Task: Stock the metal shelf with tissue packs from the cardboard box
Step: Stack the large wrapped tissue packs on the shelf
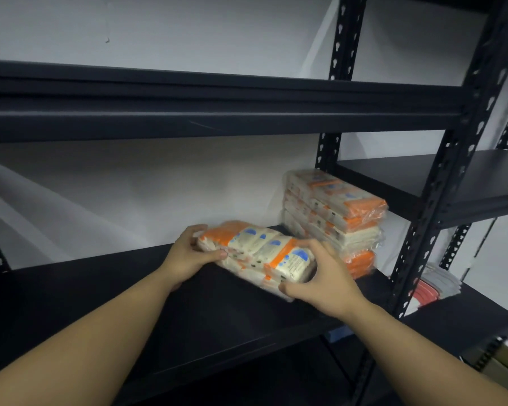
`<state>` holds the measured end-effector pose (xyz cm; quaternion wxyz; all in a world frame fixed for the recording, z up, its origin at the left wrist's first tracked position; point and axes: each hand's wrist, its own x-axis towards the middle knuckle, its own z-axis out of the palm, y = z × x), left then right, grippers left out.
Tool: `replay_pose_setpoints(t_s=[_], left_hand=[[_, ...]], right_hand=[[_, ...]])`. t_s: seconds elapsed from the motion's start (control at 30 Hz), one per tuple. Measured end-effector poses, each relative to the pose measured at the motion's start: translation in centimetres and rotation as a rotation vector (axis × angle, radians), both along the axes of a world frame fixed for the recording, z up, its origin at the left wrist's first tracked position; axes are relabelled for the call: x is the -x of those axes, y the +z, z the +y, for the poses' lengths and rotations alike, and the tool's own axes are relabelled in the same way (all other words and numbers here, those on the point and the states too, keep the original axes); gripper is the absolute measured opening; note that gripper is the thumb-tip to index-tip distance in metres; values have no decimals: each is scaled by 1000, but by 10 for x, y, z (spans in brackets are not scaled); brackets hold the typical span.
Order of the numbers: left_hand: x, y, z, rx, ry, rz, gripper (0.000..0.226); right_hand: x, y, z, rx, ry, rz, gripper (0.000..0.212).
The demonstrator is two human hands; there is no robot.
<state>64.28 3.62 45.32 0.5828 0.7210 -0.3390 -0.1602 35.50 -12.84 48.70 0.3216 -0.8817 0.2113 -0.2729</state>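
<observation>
Both hands on one tissue pack (257, 253), orange and cream wrap with blue marks, clear film. It sits on the black metal shelf (106, 288), middle level, right of centre, long side running near-right to far-left.

My left hand (188, 256) grips the far-left end: thumb along the near side, fingers (195, 230) curled over the top edge. My right hand (324, 276) grips the near-right end: thumb at the lower corner, fingers arched over the top. Both sets of fingers are clasped on the pack, neither released.

Can't tell if the pack's underside is fully down on the shelf or a touch above it; the near edge is blurred.

Just right of it and further back, a stack of tissue packs (335, 218), same wrap, several high, by the rear post (329, 159). The held pack's right end is near the stack's base; contact unclear.

Upper shelf board (217, 112) overhead. Front upright (440, 186) on the right. Beyond it, a neighbouring rack (464, 177), with red and white flat items (431, 288) on its lower level. White wall (159, 186) behind.
</observation>
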Motion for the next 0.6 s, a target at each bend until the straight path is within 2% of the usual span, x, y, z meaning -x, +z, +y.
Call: replay_pose_setpoints(t_s=[0.17,0.27,0.3,0.43,0.53,0.6], left_hand=[[18,52,-63,213,9,-3,71],[25,89,-104,275,-68,-75,26],[27,100,-117,285,-82,-93,20],[29,120,-168,303,-130,-81,46],[32,118,-204,376,-101,24,46],[34,116,-223,395,-69,80,56]], right_hand=[[13,52,-5,104,-171,-184,67],[17,81,-17,218,-256,-236,74],[18,90,-23,243,-273,-246,77],[22,110,-54,244,-341,-224,78],[24,116,-77,233,-383,-230,78],[23,117,-90,224,-412,-239,77]])
